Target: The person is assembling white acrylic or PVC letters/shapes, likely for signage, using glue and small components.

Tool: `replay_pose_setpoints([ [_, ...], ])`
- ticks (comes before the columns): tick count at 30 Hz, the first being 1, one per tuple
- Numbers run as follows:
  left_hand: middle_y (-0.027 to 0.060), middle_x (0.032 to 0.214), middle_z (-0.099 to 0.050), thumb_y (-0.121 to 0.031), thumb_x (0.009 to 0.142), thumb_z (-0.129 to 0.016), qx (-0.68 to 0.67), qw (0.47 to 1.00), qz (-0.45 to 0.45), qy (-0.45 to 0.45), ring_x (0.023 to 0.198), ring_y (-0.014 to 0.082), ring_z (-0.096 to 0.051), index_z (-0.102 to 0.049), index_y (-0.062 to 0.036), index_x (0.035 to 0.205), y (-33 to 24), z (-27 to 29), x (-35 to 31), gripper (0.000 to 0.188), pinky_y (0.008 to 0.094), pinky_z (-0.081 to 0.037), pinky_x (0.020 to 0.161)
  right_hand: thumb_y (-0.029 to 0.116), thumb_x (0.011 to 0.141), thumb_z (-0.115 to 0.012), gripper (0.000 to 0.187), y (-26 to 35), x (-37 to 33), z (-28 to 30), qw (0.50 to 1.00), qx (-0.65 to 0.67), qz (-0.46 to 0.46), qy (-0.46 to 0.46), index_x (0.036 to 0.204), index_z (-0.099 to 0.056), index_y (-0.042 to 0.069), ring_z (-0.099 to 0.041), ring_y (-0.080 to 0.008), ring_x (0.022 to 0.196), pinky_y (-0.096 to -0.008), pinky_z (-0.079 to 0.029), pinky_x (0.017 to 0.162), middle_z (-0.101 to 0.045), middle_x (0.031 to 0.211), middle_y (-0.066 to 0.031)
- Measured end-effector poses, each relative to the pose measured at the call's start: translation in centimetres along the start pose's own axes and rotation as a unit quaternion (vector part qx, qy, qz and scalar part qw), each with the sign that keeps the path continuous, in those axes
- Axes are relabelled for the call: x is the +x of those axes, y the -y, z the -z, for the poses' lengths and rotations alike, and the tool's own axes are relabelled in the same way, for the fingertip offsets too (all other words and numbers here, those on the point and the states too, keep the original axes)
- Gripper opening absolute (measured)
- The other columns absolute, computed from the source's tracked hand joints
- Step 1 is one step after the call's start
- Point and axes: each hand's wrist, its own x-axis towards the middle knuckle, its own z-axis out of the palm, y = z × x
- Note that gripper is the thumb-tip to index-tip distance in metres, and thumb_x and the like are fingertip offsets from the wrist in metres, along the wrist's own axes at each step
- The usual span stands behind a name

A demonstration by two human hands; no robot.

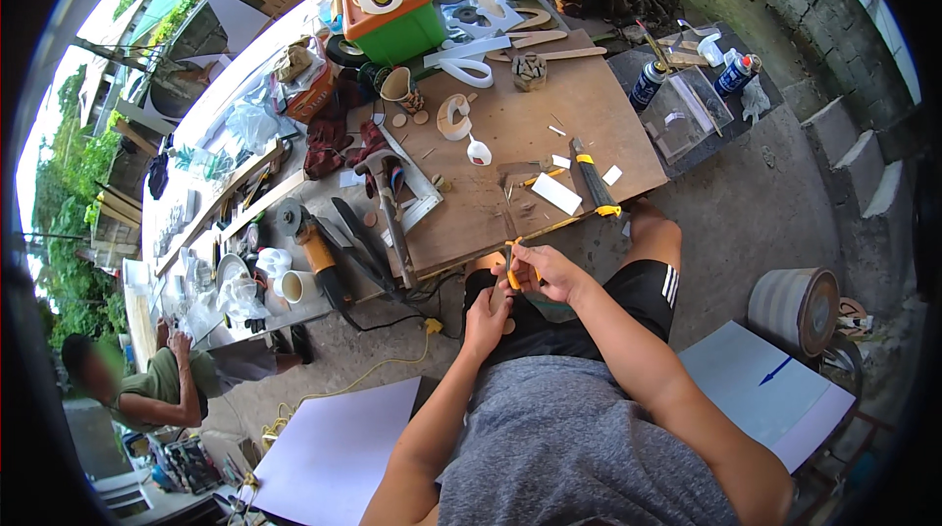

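Close to the table's front edge, my right hand point(549, 271) is closed round a small orange-handled tool point(513, 269), whose kind I cannot make out. Just below it, my left hand point(486, 320) is closed; what its fingers hold is too small to tell. Beyond both hands lies the brown board point(579, 65) on the table. On it rest a white rectangular block point(556, 194), a yellow-and-black cutter knife point(594, 181), a white glue bottle point(478, 151) and a pale C-shaped letter point(454, 118).
Left of the board lie a hammer point(391, 222) and an orange-and-black angle grinder point(319, 253). A green-and-orange box point(392, 26) stands farther back. Spray cans point(648, 86) are at the right. Another person point(162, 389) works at the left. White sheets point(339, 452) flank me.
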Motion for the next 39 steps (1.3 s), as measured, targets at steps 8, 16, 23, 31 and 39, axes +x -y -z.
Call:
replay_pose_setpoints([
  [8, 0.0171, 0.09, -0.071, -0.021, 0.092, -0.065, -0.01, 1.0, 0.001, -0.006, 0.083, 0.0259, -0.071, -0.061, 0.0026, 0.112, 0.6, 0.2, 0.2, 0.031, 0.0364, -0.054, 0.075, 0.042, 0.103, -0.051, 0.041, -0.8, 0.7, -0.6, 0.999, -0.028, -0.04, 0.023, 0.084, -0.061, 0.007, -0.071, -0.0246, 0.091, -0.0384, -0.056, 0.079, -0.071, 0.114, -0.0173],
  [16, 0.0166, 0.088, -0.07, -0.02, 0.092, -0.065, -0.015, 1.0, -0.011, -0.009, 0.082, 0.0258, -0.071, -0.061, 0.002, 0.108, 0.1, 0.2, 0.0, 0.027, 0.0361, -0.054, 0.074, 0.04, 0.104, -0.05, 0.041, -1.7, 0.5, -0.4, 1.0, -0.001, -0.026, 0.011, 0.084, -0.063, 0.006, -0.071, -0.0262, 0.091, -0.0409, -0.057, 0.081, -0.07, 0.114, -0.0175],
  [23, 0.0121, 0.084, -0.069, -0.02, 0.094, -0.064, -0.001, 1.0, 0.007, 0.002, 0.078, 0.0197, -0.069, -0.06, 0.0025, 0.107, -1.0, 0.3, -0.3, 0.027, 0.0334, -0.053, 0.073, 0.039, 0.102, -0.055, 0.04, -1.6, 1.0, -0.6, 0.999, 0.014, -0.034, -0.007, 0.082, -0.061, 0.006, -0.07, -0.0242, 0.083, -0.0377, -0.057, 0.077, -0.071, 0.104, -0.0166],
  [31, 0.0162, 0.09, -0.072, -0.022, 0.093, -0.067, -0.004, 1.0, 0.018, 0.019, 0.081, 0.022, -0.072, -0.061, 0.003, 0.117, -1.5, 0.5, -0.1, 0.036, 0.0336, -0.055, 0.072, 0.038, 0.097, -0.066, 0.041, -3.5, 2.9, 0.3, 0.989, -0.074, 0.075, -0.101, 0.075, -0.055, 0.006, -0.062, -0.0195, 0.061, -0.0329, -0.053, 0.058, -0.067, 0.08, -0.0126],
  [39, 0.0149, 0.087, -0.07, -0.019, 0.093, -0.065, 0.0, 1.0, -0.004, -0.005, 0.078, 0.0213, -0.071, -0.059, 0.0032, 0.11, -0.4, 0.1, -0.1, 0.029, 0.0339, -0.054, 0.071, 0.044, 0.101, -0.055, 0.044, -0.9, 0.7, -0.5, 1.0, -0.018, -0.011, -0.015, 0.083, -0.061, 0.005, -0.072, -0.029, 0.09, -0.0399, -0.059, 0.08, -0.07, 0.108, -0.0204],
])
